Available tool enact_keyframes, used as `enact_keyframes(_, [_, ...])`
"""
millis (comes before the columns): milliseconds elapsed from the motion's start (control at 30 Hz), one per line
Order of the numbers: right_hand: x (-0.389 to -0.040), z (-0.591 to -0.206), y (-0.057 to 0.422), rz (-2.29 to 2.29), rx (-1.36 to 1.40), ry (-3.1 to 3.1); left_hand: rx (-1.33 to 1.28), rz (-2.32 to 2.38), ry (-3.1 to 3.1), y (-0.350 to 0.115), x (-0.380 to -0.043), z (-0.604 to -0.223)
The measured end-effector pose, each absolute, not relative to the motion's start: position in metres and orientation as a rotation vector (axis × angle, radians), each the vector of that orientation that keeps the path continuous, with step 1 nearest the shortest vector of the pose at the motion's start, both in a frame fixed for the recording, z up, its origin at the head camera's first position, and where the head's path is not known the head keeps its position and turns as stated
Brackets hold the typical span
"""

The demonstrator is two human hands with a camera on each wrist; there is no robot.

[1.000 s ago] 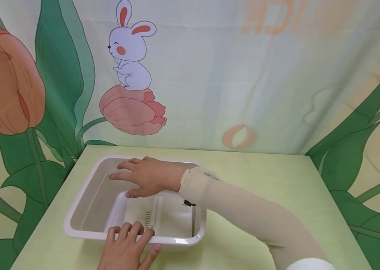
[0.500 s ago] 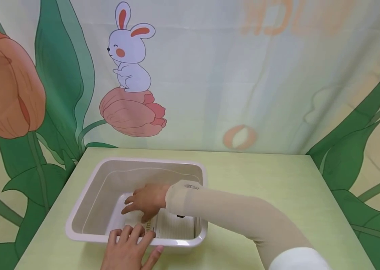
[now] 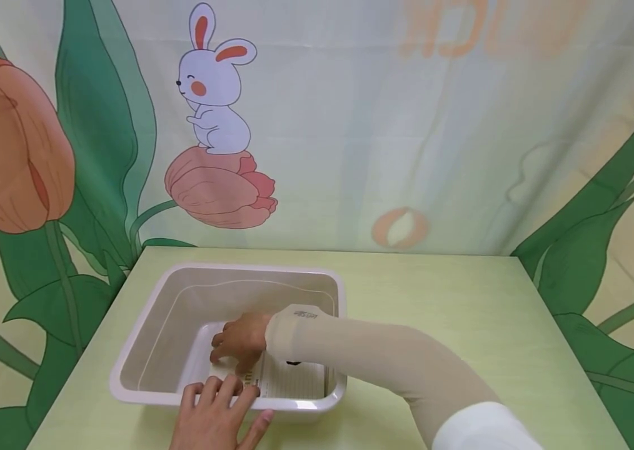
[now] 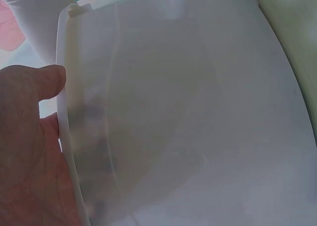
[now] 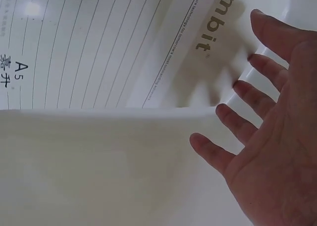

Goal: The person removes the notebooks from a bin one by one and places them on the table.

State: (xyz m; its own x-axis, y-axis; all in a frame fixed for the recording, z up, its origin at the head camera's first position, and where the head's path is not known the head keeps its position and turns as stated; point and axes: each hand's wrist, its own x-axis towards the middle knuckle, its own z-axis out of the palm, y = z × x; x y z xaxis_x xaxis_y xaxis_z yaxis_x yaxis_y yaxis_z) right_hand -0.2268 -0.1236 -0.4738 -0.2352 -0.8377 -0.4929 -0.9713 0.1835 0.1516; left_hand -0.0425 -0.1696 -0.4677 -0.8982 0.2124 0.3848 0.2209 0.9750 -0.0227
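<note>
A pale plastic basin stands on the table, and a notebook lies flat on its floor. The notebook's cover has ruled lines, the letters "ambit" and "A5". My right hand is down inside the basin, fingers spread and slightly bent above the notebook's left end. In the right wrist view, the fingertips are close to that edge; contact cannot be made out. My left hand holds the basin's near rim, fingers hooked over it and thumb outside. The left wrist view shows the basin's outer wall beside that hand.
The light green table extends to the right of the basin. Behind it hangs a printed cloth with a rabbit and tulips. A small black item shows beneath the right sleeve.
My right hand has come down from above the basin into it, close to the notebook, with its fingers bending a little. The left hand has stayed on the near rim.
</note>
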Motion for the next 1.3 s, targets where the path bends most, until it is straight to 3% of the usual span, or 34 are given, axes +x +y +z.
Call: enact_keyframes(1300, [-0.225, -0.484, -0.139, 0.851, -1.730, 2.264, -0.303, -0.028, -2.695, -0.174, -0.041, -0.473])
